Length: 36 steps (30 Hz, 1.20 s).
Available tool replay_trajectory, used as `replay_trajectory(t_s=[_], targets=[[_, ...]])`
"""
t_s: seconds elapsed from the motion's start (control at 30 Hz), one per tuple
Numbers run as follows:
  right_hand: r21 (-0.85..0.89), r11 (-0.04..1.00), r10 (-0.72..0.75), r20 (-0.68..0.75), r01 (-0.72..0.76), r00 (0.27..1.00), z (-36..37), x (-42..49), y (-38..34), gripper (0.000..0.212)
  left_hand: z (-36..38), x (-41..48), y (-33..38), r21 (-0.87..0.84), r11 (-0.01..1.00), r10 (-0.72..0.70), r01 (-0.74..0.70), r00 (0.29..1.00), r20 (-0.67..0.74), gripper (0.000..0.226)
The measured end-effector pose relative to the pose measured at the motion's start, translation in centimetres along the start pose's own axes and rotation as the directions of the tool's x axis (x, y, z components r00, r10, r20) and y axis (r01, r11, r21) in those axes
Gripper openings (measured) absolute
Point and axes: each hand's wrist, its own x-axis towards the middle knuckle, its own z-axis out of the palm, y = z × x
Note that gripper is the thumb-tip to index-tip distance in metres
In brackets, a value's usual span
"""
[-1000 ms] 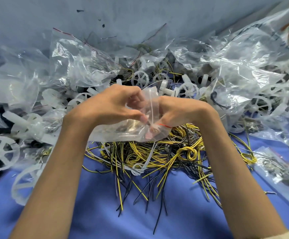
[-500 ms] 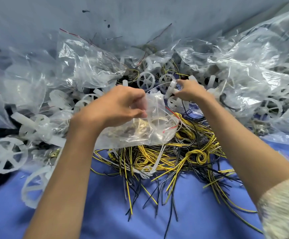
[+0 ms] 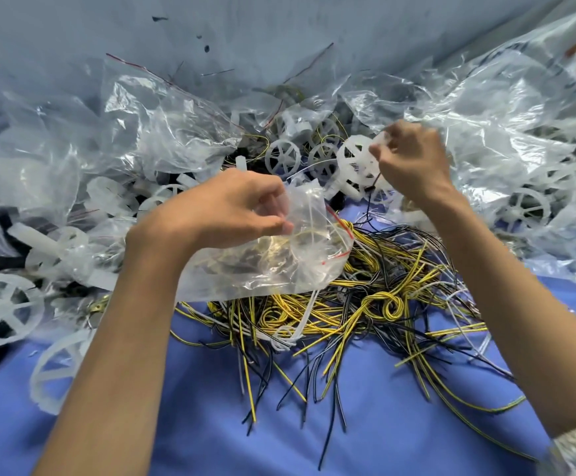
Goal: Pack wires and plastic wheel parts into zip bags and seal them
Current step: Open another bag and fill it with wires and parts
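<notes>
We see the zip bag [image 3: 266,266] right under the left hand [image 3: 225,207], sagging onto the wire pile [image 3: 365,304] mid-tabletop [image 3: 194,434]. Thumb and curled fingers of the left hand pinch the bag's mouth by the red strip, and the mouth gapes. The right hand [image 3: 413,159] is toward the far edge, well apart from the bag. Its fingers are curled tight, pinching the rim of a white wheel [image 3: 353,163]. A thin dark wire dangles below that grip. We can't tell if it's held.
</notes>
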Motion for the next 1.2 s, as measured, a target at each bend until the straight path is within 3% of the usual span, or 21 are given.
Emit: replay_trajectory(t_s=[0.13,0.23,0.3,0.43,0.53,0.67,0.8,0.9,0.97,1.03,1.1,1.17,1.2], targets=[[0.203,0.979,-0.02,-0.031,0.025,0.999,-3.1,-0.6,-1.5,0.023,-0.2,-0.1,0.2,0.018,1.0,-0.01,0.01,1.0,0.006,0.012],[0.543,0.834,-0.027,0.217,-0.098,0.976,-5.0,-1.4,-2.4,0.008,-0.2,-0.1,0.7,-0.015,1.0,-0.017,0.016,1.0,-0.021,0.032],[0.676,0.726,-0.16,0.344,-0.126,0.925,-5.9,-2.2,-2.3,0.009,-0.1,-0.1,1.4,-0.043,0.999,0.024,-0.029,0.992,-0.122,0.036],[0.796,0.589,-0.341,0.402,-0.141,0.85,-6.3,-3.3,-1.3,0.016,0.8,0.2,3.1,0.028,0.995,0.103,-0.099,0.941,-0.323,0.053],[0.87,0.445,-0.397,0.404,-0.213,0.824,-6.3,-3.4,-1.0,0.018,1.7,0.3,4.0,0.113,0.987,0.143,-0.112,0.935,-0.324,0.053],[0.908,0.289,-0.466,0.41,-0.303,0.784,-6.1,-3.3,-1.0,0.039,2.3,0.5,4.4,0.174,0.982,0.125,-0.079,0.955,-0.271,0.03],[0.88,0.336,-0.467,0.466,-0.336,0.752,-5.8,-3.2,-1.0,0.042,2.9,0.8,4.3,0.335,0.942,0.057,0.04,0.959,-0.277,0.021],[0.844,0.406,-0.416,0.512,-0.351,0.751,-5.7,-3.1,-1.0,0.032,2.7,0.9,4.3,0.281,0.948,-0.043,0.153,0.931,-0.362,0.023],[0.817,0.472,-0.386,0.528,-0.33,0.756,-5.6,-3.2,-1.2,0.023,2.4,0.8,4.3,0.251,0.947,-0.11,0.199,0.938,-0.329,0.019],[0.761,0.594,-0.376,0.55,-0.262,0.746,-5.6,-3.4,-1.6,0.024,2.2,0.6,4.5,0.229,0.954,-0.126,0.193,0.952,-0.277,0.01],[0.694,0.693,-0.38,0.582,-0.195,0.719,-5.5,-3.6,-2.3,0.027,2.1,0.4,4.7,0.204,0.966,-0.101,0.158,0.959,-0.266,0.016],[0.651,0.742,-0.387,0.609,-0.159,0.692,-5.3,-3.8,-3.0,0.03,2.0,0.4,4.7,0.181,0.974,-0.088,0.137,0.963,-0.255,0.006],[0.641,0.753,-0.384,0.615,-0.152,0.689,-5.3,-4.0,-3.3,0.031,2.1,0.5,4.6,0.184,0.974,-0.081,0.128,0.966,-0.245,0.013]])
